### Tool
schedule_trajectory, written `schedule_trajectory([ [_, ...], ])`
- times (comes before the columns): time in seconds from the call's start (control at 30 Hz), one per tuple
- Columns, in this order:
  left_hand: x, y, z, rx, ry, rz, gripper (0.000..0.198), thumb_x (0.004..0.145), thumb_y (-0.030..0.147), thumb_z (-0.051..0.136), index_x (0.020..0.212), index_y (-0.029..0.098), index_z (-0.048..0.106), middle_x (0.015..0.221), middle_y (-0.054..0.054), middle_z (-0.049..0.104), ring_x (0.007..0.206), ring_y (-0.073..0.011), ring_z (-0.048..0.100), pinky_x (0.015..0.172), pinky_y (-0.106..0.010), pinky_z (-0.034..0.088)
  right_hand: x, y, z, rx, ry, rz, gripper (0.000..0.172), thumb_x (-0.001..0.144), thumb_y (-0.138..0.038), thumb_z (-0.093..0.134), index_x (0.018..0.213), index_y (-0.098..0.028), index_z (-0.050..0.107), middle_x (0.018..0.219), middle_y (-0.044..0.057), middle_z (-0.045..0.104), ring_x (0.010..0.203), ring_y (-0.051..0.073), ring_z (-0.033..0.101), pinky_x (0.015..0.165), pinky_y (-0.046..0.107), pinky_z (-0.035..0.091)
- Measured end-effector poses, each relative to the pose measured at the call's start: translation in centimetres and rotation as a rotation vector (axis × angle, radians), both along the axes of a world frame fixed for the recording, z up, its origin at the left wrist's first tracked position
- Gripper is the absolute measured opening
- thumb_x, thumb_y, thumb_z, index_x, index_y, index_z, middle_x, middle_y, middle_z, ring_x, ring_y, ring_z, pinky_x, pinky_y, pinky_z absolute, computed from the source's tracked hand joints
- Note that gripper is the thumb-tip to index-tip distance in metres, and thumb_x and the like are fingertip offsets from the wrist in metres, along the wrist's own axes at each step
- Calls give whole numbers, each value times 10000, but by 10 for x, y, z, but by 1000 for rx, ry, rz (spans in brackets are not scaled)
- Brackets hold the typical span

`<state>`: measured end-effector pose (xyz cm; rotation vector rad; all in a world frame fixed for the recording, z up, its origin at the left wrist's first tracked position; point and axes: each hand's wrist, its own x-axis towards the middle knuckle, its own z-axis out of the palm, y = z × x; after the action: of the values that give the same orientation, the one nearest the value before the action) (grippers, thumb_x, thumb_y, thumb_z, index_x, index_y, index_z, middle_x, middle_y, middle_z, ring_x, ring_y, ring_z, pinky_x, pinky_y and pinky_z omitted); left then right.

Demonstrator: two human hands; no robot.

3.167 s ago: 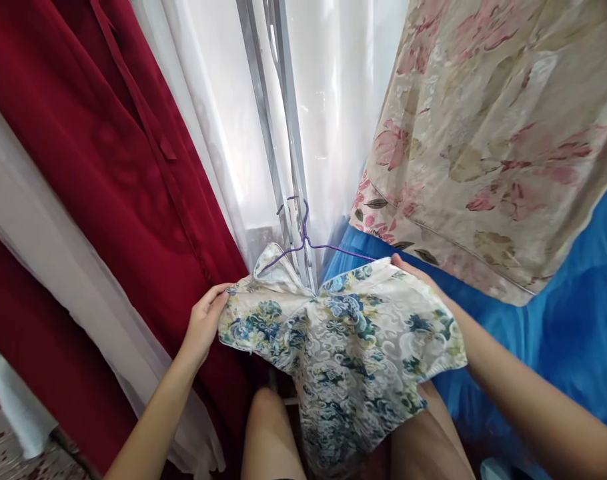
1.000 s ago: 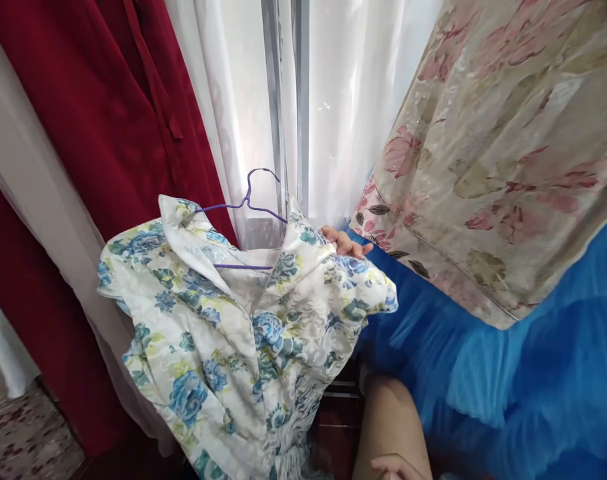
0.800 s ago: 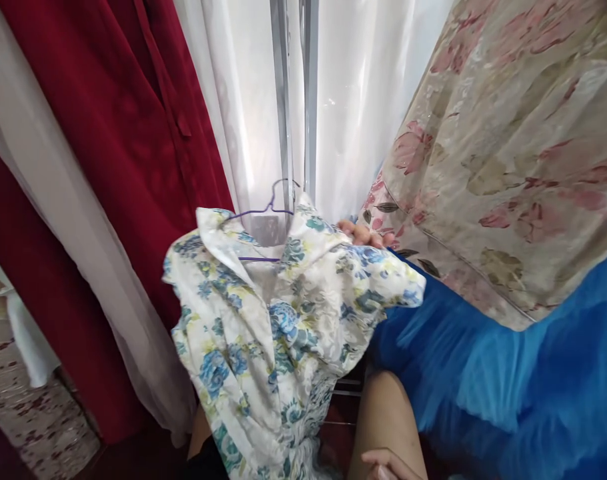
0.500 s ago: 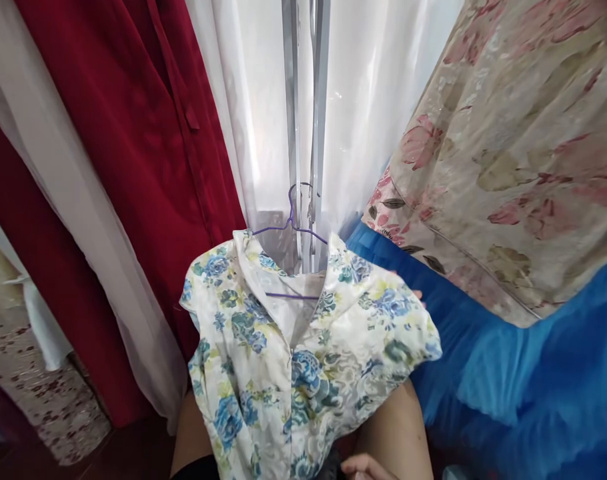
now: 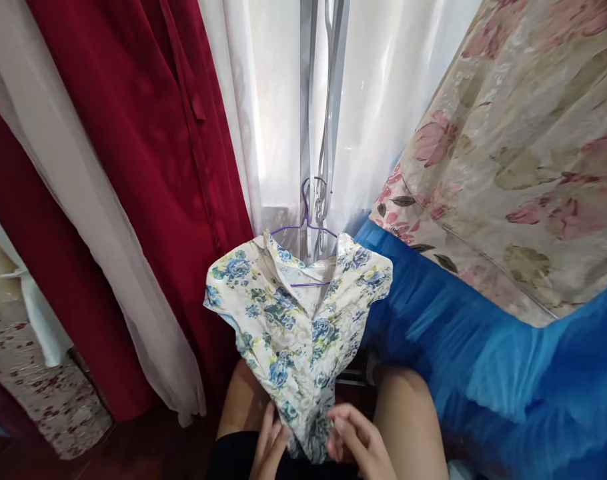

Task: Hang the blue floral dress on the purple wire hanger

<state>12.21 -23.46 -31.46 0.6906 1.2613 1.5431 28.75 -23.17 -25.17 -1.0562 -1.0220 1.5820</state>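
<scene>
1. The floral dress hangs on a purple hanger. The hanger's hook is at the upright metal bars in the far middle, and the hem falls between the person's knees.
2. The left hand is at the near edge. Its fingers are straight and close together, laid against the left side of the hem and not wrapped round it.
3. The right hand is just right of the hem with its fingers bent inward. Whether they pinch the cloth cannot be told.
4. On the left, a red garment and a white sheer panel hang close beside the dress's left sleeve.
5. On the right, blue tulle meets the right sleeve, and beige flowered fabric hangs over it farther right.
6. A white curtain closes the far side behind the bars.
7. Free room is narrow: the gap over the knees in front of the dress, and a patch of speckled floor at the near left.
</scene>
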Motion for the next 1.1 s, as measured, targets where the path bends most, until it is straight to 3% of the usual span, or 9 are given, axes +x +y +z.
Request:
schedule_trajectory([
  [0.07, 1, 14, 1, -1, -3, -43, 697, 715, 629, 803, 1278, 235, 687, 1231, -148, 734, 1251, -384, 634, 1076, -497, 477, -13, 22, 29, 119, 18, -54, 481, 862, -647, 682, 1011, -192, 631, 622, 6, 624, 574, 162, 524, 578, 270, 414],
  [0.17, 4, 22, 4, -27, 107, -135, 579, 665, 584, 825, 1045, 153, 759, 1070, -155, 768, 1107, -370, 690, 1006, -446, 521, -25, 59, 58, 269, -35, -182, 387, 923, -574, 640, 1043, -214, 564, 601, -50, 526, 549, 145, 468, 553, 251, 379],
  [0.3, 14, 15, 3, -77, 207, -195, 398, 688, 555, 778, 725, 163, 716, 718, -86, 714, 821, -298, 705, 777, -353, 573, -28, 96, 67, 376, -354, -248, 348, 940, -567, 599, 1003, -228, 553, 561, -66, 487, 516, 158, 453, 519, 253, 329],
  [0.37, 21, 10, -2, -76, 218, -198, 377, 697, 545, 758, 671, 177, 680, 679, -70, 691, 789, -282, 695, 741, -328, 569, -28, 103, 66, 421, -460, -251, 330, 944, -564, 580, 924, -235, 563, 557, -56, 496, 517, 163, 460, 522, 258, 322],
  [0.47, 28, 8, -12, -30, 207, -137, 339, 718, 508, 731, 798, 180, 693, 854, -95, 742, 914, -299, 705, 841, -343, 565, -28, 103, 65, 469, -472, -218, 354, 969, -552, 542, 815, -234, 533, 560, -54, 457, 520, 148, 422, 523, 255, 292],
  [0.63, 7, 18, -21, 112, 357, 251, 582, 796, 443, 720, 1287, 199, 526, 1310, -158, 619, 1204, -324, 628, 1019, -439, 516, -20, 90, 67, 476, -357, -123, 405, 970, -530, 577, 735, -208, 504, 589, -60, 376, 542, 116, 335, 533, 251, 248],
  [0.73, -9, 30, 0, 341, 584, 338, 562, 844, 365, 719, 1325, 212, 474, 1409, -171, 524, 1324, -324, 537, 1104, -495, 458, -15, 80, 68, 445, -322, -97, 402, 925, -510, 663, 716, -193, 532, 569, -62, 392, 529, 100, 322, 524, 245, 234],
  [0.93, 3, 74, 70, 534, 751, -17, 334, 945, 286, 620, 1265, 215, 559, 1196, -120, 673, 1128, -261, 659, 967, -401, 540, -26, 70, 76, 303, -137, 10, 457, 853, -578, 725, 703, -193, 529, 438, -81, 438, 392, 60, 311, 434, 204, 216],
  [1.1, 20, 90, 85, 597, 752, -137, 279, 967, 260, 561, 1236, 213, 613, 1207, -114, 686, 1148, -257, 658, 971, -367, 528, -30, 71, 80, 223, -72, -43, 519, 789, -645, 745, 648, -194, 530, 380, -57, 485, 317, 53, 315, 377, 196, 224],
])
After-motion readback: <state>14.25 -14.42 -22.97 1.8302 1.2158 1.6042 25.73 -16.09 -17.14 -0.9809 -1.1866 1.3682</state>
